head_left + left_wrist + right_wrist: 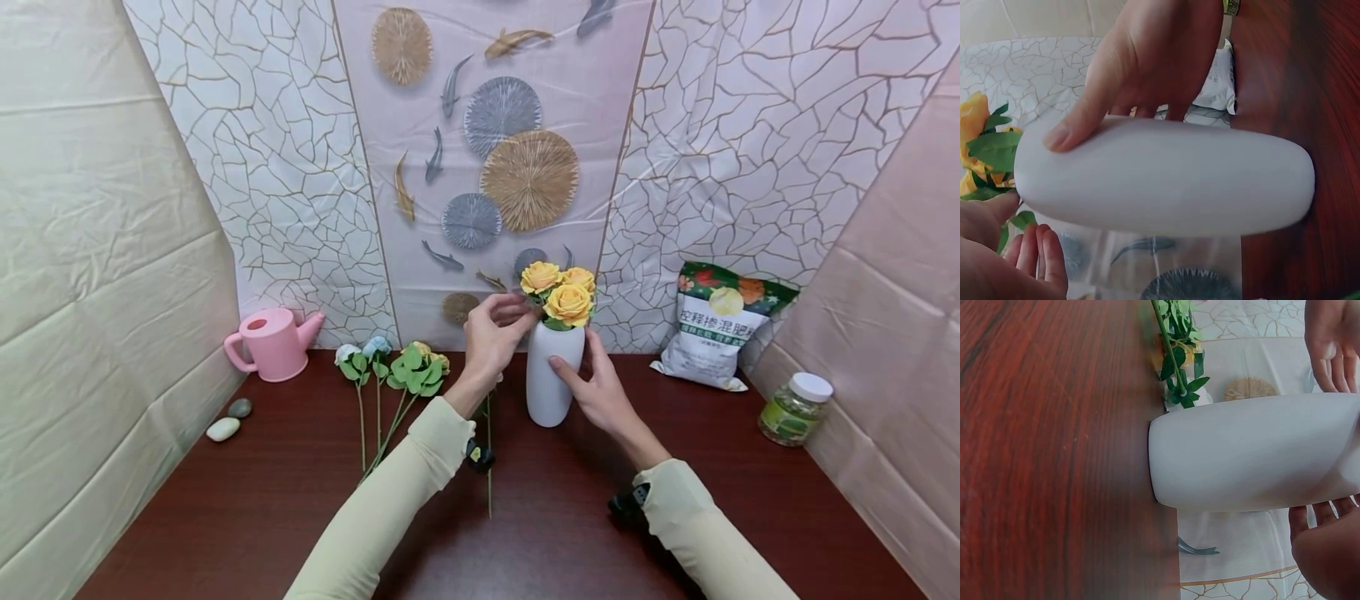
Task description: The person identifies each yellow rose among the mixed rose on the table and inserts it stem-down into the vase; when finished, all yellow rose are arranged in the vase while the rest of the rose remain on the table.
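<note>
A white vase (552, 379) stands upright on the dark wooden table, with several yellow roses (567, 303) rising from its mouth. My right hand (602, 392) holds the vase from the right; its thumb lies across the near side, seen also in the left wrist view. At the left of the rim is my left hand (492, 335). In the left wrist view its thumb (999, 209) touches the rim by the green leaves (992, 150), and its bent fingers stay apart from the thumb. The stems inside the vase are hidden.
Several loose flowers (415, 371) with long stems lie left of the vase. A pink watering can (277, 346) and two stones (223, 429) are farther left. At the right stand a fertilizer bag (712, 333) and a lidded jar (795, 412). A patterned cloth hangs behind.
</note>
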### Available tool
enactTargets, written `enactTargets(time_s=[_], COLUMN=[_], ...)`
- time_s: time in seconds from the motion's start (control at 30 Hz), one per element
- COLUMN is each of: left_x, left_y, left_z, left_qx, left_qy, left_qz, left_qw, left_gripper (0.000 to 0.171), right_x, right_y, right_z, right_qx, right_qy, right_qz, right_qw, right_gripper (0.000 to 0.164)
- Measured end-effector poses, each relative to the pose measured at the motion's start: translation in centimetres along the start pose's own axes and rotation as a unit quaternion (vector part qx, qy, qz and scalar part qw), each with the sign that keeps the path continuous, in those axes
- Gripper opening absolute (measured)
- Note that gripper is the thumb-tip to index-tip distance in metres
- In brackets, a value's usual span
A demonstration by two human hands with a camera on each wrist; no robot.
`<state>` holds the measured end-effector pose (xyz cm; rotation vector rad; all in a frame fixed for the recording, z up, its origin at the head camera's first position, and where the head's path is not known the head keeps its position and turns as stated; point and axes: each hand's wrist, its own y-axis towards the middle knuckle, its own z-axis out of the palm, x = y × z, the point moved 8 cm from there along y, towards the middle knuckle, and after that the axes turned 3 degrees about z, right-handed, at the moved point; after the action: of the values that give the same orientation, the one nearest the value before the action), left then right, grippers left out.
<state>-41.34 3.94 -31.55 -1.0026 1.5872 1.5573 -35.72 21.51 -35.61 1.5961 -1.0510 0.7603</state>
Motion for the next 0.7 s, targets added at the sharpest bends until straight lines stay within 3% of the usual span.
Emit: enactTargets(time_s=[0.17,0.3,0.47,0.7], left_x=[0.7,1.6,3.6,6.6], left_y=[-0.2,-0.6,-1.4,-2.4], left_z=[-1.8,-4.3,-8.7,-15.5], left_qx=[0.010,0.018,0.007,-0.013], left_qy=[-0.008,-0.017,0.029,0.111], left_qz=[0.004,0.006,-0.015,-0.068], left_qw=[0.9999,0.9997,0.9995,0.9915], left_gripper=[0.033,0.033,0.033,0.032], right_x=[0.4,-0.9,-2.6,-2.7], right_y=[-0.1,0.3,0.8,0.7], right_z=[0.1,0.2,0.1,0.0], right_qx=[0.003,0.003,-0.002,-0.007], right_qy=[-0.005,-0.003,-0.003,0.001], right_qz=[0.006,0.010,0.005,0.002], right_qw=[1.000,1.000,1.000,1.000], right_gripper=[0.074,0.075,0.076,0.074])
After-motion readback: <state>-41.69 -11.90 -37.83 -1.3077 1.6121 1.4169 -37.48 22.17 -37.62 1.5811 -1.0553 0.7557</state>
